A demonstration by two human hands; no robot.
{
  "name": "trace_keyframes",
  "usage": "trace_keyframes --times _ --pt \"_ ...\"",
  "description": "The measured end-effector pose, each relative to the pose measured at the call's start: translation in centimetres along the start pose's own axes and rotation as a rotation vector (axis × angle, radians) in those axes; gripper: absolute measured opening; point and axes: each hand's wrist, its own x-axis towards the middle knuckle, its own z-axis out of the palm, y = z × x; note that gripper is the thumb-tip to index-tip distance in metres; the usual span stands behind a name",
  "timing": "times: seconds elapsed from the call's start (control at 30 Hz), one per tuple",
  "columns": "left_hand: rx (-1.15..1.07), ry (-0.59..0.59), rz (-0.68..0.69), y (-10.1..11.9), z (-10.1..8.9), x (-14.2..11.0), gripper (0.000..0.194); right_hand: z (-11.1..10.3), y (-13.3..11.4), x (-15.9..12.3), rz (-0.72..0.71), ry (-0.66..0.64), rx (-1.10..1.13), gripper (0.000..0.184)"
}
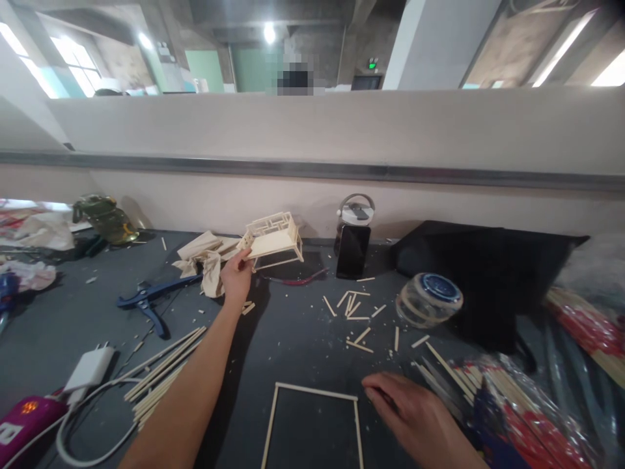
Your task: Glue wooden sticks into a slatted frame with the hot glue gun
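Observation:
My left hand [237,277] reaches out to the back of the table, its thumb and fingers closed on the near left corner of a miniature wooden bench [273,242]. The little bench has a flat seat, a latticed back and thin legs, and it is tilted. Low on the right, my right hand [410,407] is curled with the fingertips together; whether anything is in them is hidden. Just left of those fingertips lies a frame of thin wooden sticks [316,391], its near end cut off by the picture edge.
Short stick pieces [352,305] lie scattered before a phone [353,251] and a clear jar [426,301]. Left are a blue cutter [144,297], crumpled cloth [211,273], long sticks [161,371] and a white charger [89,367]. Bagged sticks [512,397] lie right.

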Motion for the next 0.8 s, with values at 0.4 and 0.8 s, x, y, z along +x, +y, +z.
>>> trace_keyframes --times 0.4,0.8 --pt "0.237 -0.165 0.219 1.2 0.4 -1.1 0.035 0.3 0.3 -0.1 -0.01 -0.005 -0.012 0.022" --pt "0.313 -0.265 0.206 2.3 0.2 -1.4 0.058 -0.1 -0.1 0.2 -0.033 0.075 -0.01 0.022"
